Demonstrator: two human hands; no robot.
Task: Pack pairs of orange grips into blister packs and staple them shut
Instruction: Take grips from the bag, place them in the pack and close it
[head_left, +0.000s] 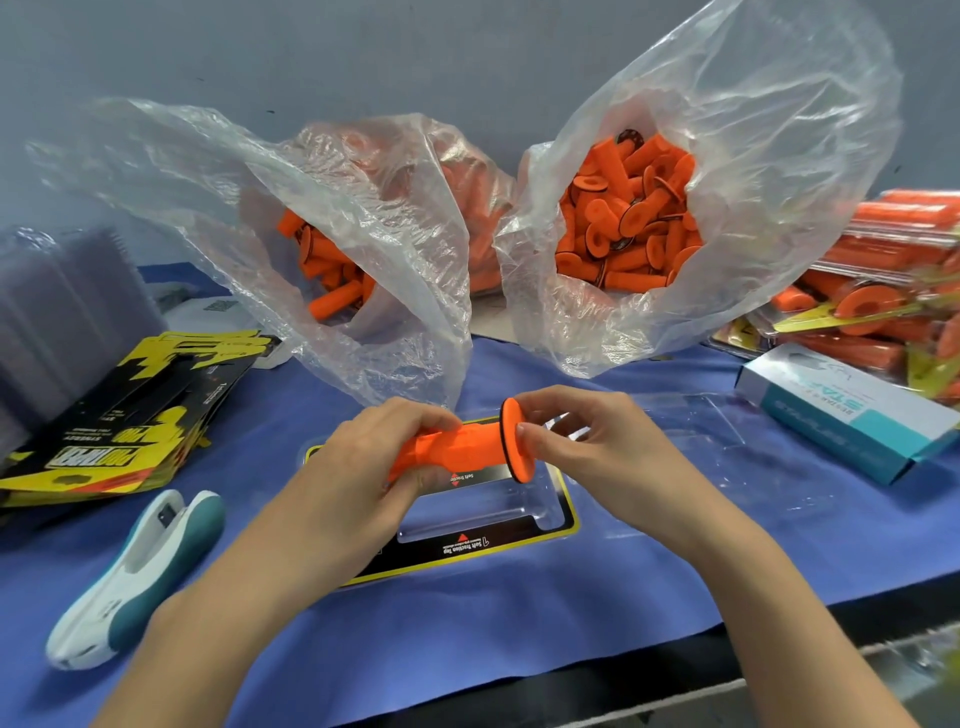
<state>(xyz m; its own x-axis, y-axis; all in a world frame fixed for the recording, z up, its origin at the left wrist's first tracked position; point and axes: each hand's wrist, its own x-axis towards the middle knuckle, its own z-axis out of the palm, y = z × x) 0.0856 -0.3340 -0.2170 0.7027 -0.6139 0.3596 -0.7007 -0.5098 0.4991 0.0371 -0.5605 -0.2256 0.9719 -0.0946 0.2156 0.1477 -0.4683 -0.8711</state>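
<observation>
grip: we hold one orange grip (457, 447) just above the open blister pack (519, 514) on the table (467, 649) | axis: it lies left to right, flange toward our right hand (587, 441) | left hand (374, 452): fingers (423, 415) curled round the plain end | right hand: fingers pinch the flange rim | next, we judge: lower it straight down
</observation>
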